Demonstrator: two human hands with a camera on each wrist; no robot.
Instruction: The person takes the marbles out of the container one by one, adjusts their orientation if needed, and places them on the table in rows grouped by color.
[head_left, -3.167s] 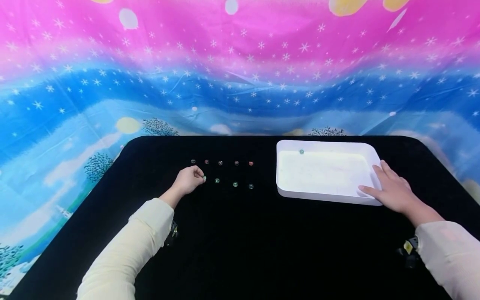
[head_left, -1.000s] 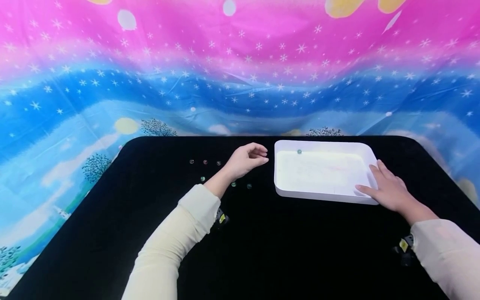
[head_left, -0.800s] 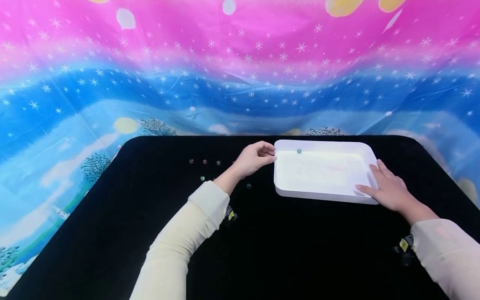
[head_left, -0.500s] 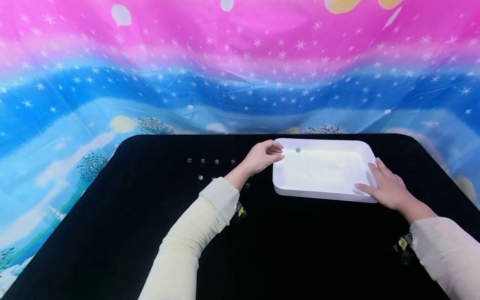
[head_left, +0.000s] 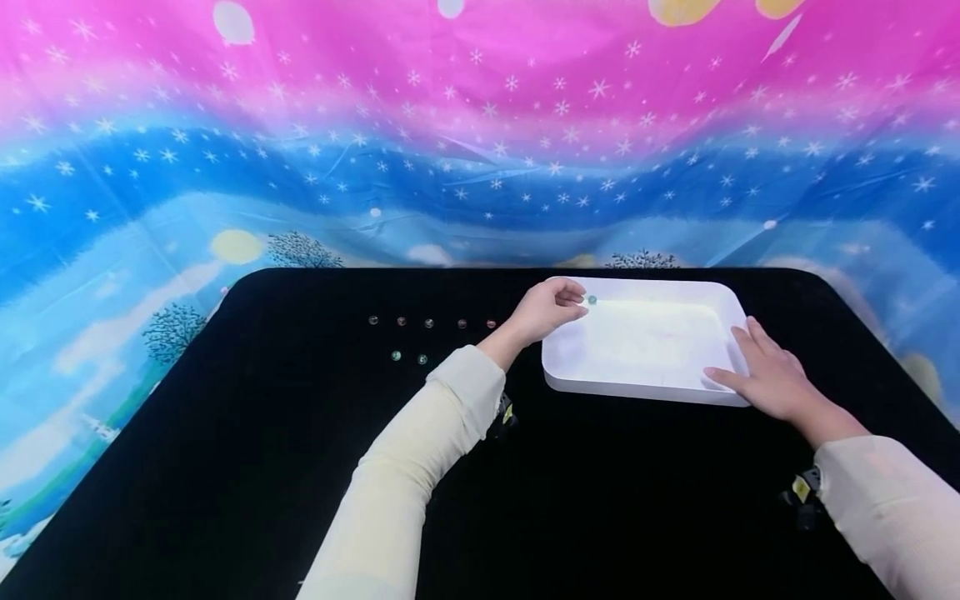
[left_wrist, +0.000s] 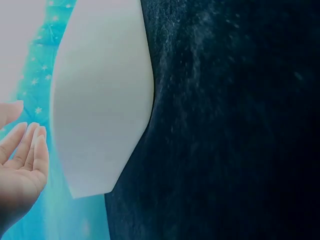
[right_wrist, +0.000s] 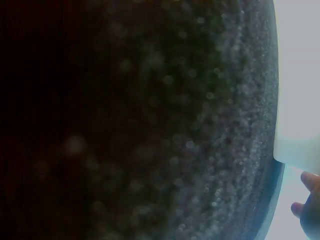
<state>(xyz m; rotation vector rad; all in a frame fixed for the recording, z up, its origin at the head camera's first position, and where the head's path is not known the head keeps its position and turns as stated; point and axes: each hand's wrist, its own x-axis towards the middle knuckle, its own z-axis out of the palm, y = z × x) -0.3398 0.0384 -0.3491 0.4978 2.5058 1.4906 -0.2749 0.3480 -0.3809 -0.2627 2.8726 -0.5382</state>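
A white rectangular tray [head_left: 645, 388] sits on the black table. One green glass marble [head_left: 592, 300] lies inside it near the back left. My left hand [head_left: 543, 312] reaches over the tray's left rim, fingertips just short of that marble. Thumb and fingers stand apart with nothing between them, also in the left wrist view, where the palm [left_wrist: 22, 185] shows. My right hand [head_left: 776, 375] rests on the tray's right rim, fingers fairly straight and spread, thumb reaching over the inside. Only some of its fingertips [right_wrist: 297, 209] appear in the right wrist view, beside the tray.
Left of the tray, reddish and clear marbles [head_left: 429, 323] form a back row. Green marbles [head_left: 422, 359] lie in a front row, partly hidden behind my left forearm. A snowflake-patterned cloth [head_left: 480, 167] hangs behind the table's far edge.
My left hand, earlier pinching a green marble at the front row's left end, left it there and moved right over the tray's left rim. The right hand has stayed on the tray.
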